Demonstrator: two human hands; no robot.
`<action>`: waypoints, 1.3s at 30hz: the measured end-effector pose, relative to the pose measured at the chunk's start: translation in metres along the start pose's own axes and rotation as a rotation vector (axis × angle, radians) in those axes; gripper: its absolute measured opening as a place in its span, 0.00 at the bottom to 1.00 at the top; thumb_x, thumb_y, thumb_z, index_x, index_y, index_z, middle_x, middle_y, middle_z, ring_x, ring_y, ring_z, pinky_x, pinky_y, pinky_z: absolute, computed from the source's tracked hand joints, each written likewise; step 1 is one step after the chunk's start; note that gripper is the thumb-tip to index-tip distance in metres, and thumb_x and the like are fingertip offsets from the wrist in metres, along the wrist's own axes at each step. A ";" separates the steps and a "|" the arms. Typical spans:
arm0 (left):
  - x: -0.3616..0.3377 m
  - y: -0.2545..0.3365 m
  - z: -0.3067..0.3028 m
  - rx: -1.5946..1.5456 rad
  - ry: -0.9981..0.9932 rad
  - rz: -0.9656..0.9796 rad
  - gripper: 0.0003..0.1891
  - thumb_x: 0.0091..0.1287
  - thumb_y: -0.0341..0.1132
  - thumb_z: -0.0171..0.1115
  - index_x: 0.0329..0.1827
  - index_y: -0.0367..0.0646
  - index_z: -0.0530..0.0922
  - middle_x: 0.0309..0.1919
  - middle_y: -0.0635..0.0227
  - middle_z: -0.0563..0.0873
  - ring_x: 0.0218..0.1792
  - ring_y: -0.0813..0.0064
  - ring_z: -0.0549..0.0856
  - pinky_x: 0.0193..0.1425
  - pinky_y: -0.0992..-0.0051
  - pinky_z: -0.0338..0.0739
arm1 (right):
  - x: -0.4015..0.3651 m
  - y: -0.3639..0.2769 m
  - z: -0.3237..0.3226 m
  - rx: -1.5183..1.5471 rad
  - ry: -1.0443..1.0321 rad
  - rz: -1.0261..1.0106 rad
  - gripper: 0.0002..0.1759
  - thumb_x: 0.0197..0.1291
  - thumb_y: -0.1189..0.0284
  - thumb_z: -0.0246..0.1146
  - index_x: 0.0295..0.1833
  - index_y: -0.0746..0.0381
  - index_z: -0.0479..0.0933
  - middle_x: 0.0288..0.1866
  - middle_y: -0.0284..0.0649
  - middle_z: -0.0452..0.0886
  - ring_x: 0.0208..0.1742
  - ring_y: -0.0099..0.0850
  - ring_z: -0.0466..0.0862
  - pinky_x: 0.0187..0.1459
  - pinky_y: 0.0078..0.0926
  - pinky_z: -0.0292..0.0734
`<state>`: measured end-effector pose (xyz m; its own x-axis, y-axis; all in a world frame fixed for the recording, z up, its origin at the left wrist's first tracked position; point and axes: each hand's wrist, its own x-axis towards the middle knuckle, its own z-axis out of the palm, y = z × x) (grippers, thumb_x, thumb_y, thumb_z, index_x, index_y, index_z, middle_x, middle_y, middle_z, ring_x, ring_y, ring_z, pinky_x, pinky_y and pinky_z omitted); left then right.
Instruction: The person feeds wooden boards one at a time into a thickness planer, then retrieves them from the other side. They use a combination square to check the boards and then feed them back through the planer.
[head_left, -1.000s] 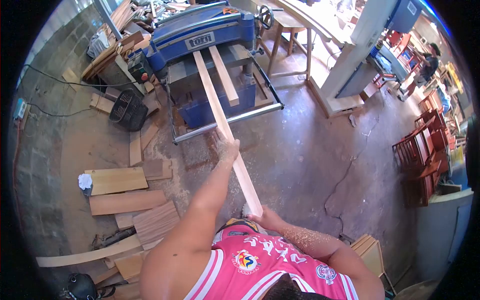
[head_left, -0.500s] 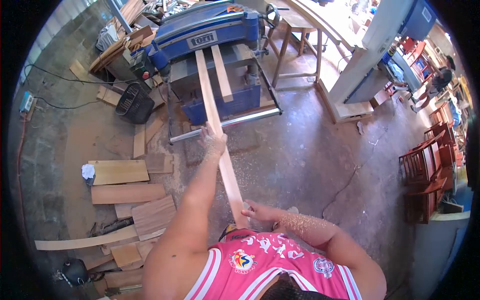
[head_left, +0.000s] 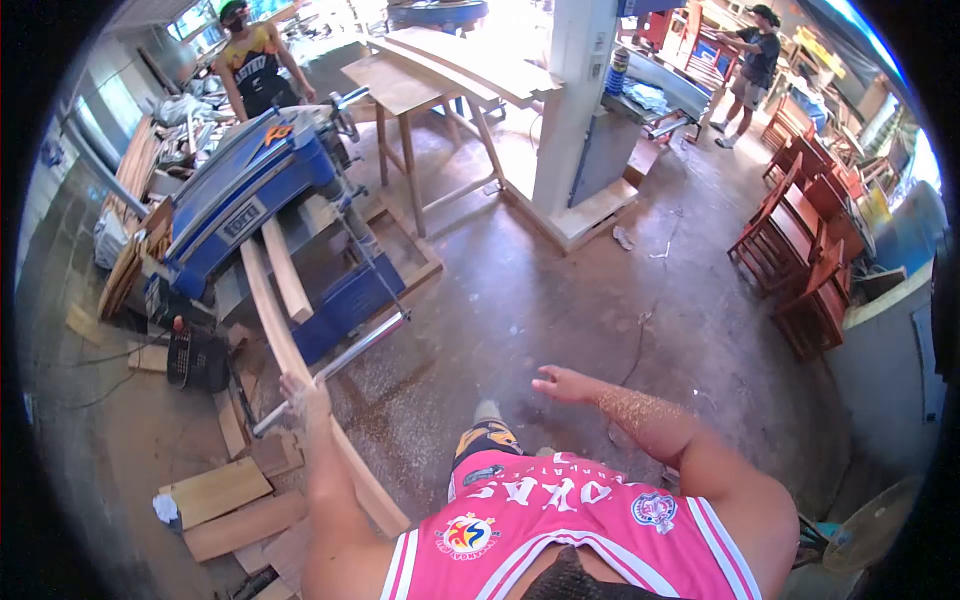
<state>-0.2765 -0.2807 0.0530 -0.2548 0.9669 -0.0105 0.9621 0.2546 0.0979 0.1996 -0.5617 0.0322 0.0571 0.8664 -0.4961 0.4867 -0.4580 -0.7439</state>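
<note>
A long pale board (head_left: 262,300) runs from the blue planer machine (head_left: 240,205) toward my body. My left hand (head_left: 306,398) is on this board, fingers wrapped over it beside the machine's metal roller bar. A shorter board (head_left: 287,272) lies to its right, also extending from the machine. My right hand (head_left: 562,384) is held out over the floor, away from the board, with nothing in it and its fingers loosely apart. Sawdust covers my right forearm.
A person (head_left: 262,62) stands behind the machine; another person (head_left: 752,70) stands at the back right. A wooden table (head_left: 395,85), a pillar (head_left: 575,110), reddish chairs (head_left: 800,215), a black basket (head_left: 197,360) and loose planks (head_left: 215,490) are around.
The view has turned right, so the machine appears farther left. My right hand has let go of the long board and moved away to the right. My left hand remains on the board.
</note>
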 end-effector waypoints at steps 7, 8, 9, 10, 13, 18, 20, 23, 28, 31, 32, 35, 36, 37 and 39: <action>0.016 -0.005 -0.013 0.033 0.003 0.051 0.42 0.70 0.56 0.53 0.78 0.41 0.49 0.79 0.57 0.50 0.78 0.55 0.53 0.77 0.52 0.50 | 0.174 -0.035 -0.158 0.263 0.020 0.047 0.32 0.69 0.48 0.55 0.66 0.62 0.69 0.43 0.36 0.78 0.38 0.26 0.79 0.37 0.27 0.80; 0.022 -0.011 -0.008 0.021 0.005 0.043 0.40 0.70 0.53 0.54 0.78 0.41 0.50 0.79 0.57 0.51 0.78 0.55 0.53 0.77 0.52 0.50 | 0.204 -0.046 -0.185 0.304 0.082 0.050 0.31 0.68 0.48 0.55 0.65 0.61 0.70 0.42 0.36 0.78 0.37 0.26 0.78 0.36 0.27 0.80; 0.021 -0.001 -0.015 0.046 -0.025 0.019 0.40 0.70 0.52 0.54 0.78 0.41 0.50 0.79 0.57 0.50 0.78 0.55 0.52 0.77 0.53 0.50 | 0.233 -0.062 -0.218 0.339 0.147 0.051 0.30 0.68 0.48 0.56 0.63 0.60 0.71 0.41 0.35 0.77 0.37 0.26 0.78 0.36 0.28 0.80; 0.022 0.008 -0.024 0.073 -0.053 -0.005 0.40 0.70 0.51 0.55 0.78 0.41 0.49 0.79 0.57 0.50 0.78 0.55 0.52 0.77 0.53 0.49 | 0.260 -0.079 -0.249 0.374 0.226 0.039 0.30 0.68 0.48 0.56 0.62 0.61 0.71 0.41 0.35 0.77 0.37 0.26 0.78 0.35 0.28 0.80; 0.035 -0.002 -0.015 0.126 -0.033 0.038 0.40 0.70 0.49 0.55 0.79 0.41 0.48 0.79 0.58 0.49 0.78 0.55 0.52 0.77 0.53 0.49 | 0.353 -0.105 -0.351 0.476 0.388 0.015 0.32 0.65 0.45 0.57 0.55 0.65 0.72 0.42 0.38 0.77 0.35 0.27 0.79 0.36 0.30 0.80; 0.068 -0.034 0.009 0.046 -0.112 -0.017 0.35 0.73 0.47 0.50 0.77 0.38 0.52 0.77 0.50 0.53 0.77 0.52 0.52 0.77 0.54 0.50 | 0.513 -0.103 -0.475 0.822 0.749 0.025 0.35 0.62 0.43 0.60 0.54 0.67 0.71 0.44 0.43 0.78 0.34 0.29 0.80 0.40 0.33 0.84; 0.087 0.009 -0.007 -0.012 -0.046 0.009 0.34 0.74 0.48 0.49 0.76 0.37 0.54 0.76 0.49 0.55 0.77 0.51 0.53 0.77 0.54 0.50 | 0.512 -0.148 -0.502 1.044 0.916 0.171 0.35 0.61 0.48 0.65 0.56 0.69 0.69 0.49 0.48 0.77 0.38 0.31 0.80 0.46 0.36 0.85; 0.126 0.156 -0.066 -0.311 0.125 0.156 0.32 0.75 0.49 0.46 0.75 0.36 0.57 0.75 0.46 0.57 0.76 0.49 0.55 0.77 0.55 0.49 | 0.543 -0.146 -0.521 1.218 0.845 0.073 0.40 0.59 0.54 0.69 0.67 0.70 0.63 0.63 0.52 0.69 0.56 0.47 0.77 0.49 0.44 0.85; 0.184 0.385 -0.061 -0.534 0.052 0.693 0.25 0.70 0.40 0.50 0.67 0.36 0.69 0.72 0.47 0.62 0.75 0.50 0.57 0.78 0.57 0.48 | 0.530 -0.123 -0.522 1.239 0.699 0.028 0.17 0.61 0.68 0.68 0.50 0.67 0.75 0.33 0.31 0.66 0.32 0.22 0.70 0.50 0.39 0.87; 0.186 0.498 -0.043 -0.703 -0.077 0.917 0.25 0.64 0.29 0.54 0.67 0.38 0.70 0.73 0.49 0.62 0.75 0.52 0.58 0.78 0.60 0.49 | 0.492 -0.082 -0.503 1.218 0.642 -0.020 0.17 0.64 0.66 0.65 0.52 0.66 0.75 0.34 0.32 0.70 0.32 0.22 0.73 0.46 0.34 0.85; 0.179 0.533 -0.038 -0.749 -0.139 0.948 0.24 0.67 0.31 0.55 0.67 0.38 0.70 0.72 0.49 0.63 0.75 0.53 0.59 0.78 0.61 0.51 | 0.472 -0.060 -0.495 1.221 0.570 -0.086 0.17 0.66 0.65 0.63 0.53 0.66 0.74 0.36 0.34 0.73 0.34 0.23 0.75 0.43 0.31 0.84; 0.168 0.619 0.027 -0.990 -0.301 1.007 0.25 0.74 0.43 0.51 0.68 0.38 0.68 0.69 0.47 0.68 0.72 0.53 0.65 0.76 0.62 0.54 | 0.365 -0.023 -0.453 1.250 0.576 -0.074 0.17 0.68 0.65 0.59 0.50 0.70 0.76 0.39 0.38 0.81 0.36 0.26 0.81 0.35 0.25 0.79; 0.154 0.645 0.036 -1.057 -0.407 0.963 0.26 0.76 0.47 0.49 0.69 0.38 0.67 0.69 0.47 0.68 0.72 0.54 0.65 0.76 0.62 0.55 | 0.326 0.004 -0.438 1.209 0.521 -0.016 0.18 0.69 0.65 0.58 0.52 0.70 0.75 0.39 0.38 0.81 0.36 0.27 0.81 0.35 0.25 0.79; 0.146 0.670 0.049 -1.114 -0.518 0.932 0.29 0.75 0.50 0.48 0.71 0.37 0.65 0.70 0.50 0.68 0.73 0.56 0.64 0.76 0.62 0.54 | 0.269 -0.014 -0.419 1.183 0.589 0.007 0.19 0.69 0.65 0.56 0.54 0.72 0.74 0.38 0.38 0.81 0.35 0.28 0.81 0.36 0.25 0.78; 0.120 0.713 0.057 -1.396 -0.900 0.604 0.34 0.75 0.56 0.47 0.74 0.38 0.59 0.71 0.55 0.66 0.73 0.56 0.62 0.76 0.59 0.55 | 0.171 0.025 -0.379 1.165 0.570 0.072 0.21 0.68 0.64 0.56 0.55 0.72 0.73 0.38 0.38 0.80 0.35 0.27 0.80 0.36 0.25 0.78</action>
<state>0.3842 0.0181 0.0648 0.6622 0.7424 -0.1020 -0.0226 0.1558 0.9875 0.5515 -0.3495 0.0987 0.5516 0.6629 -0.5063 -0.5560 -0.1602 -0.8156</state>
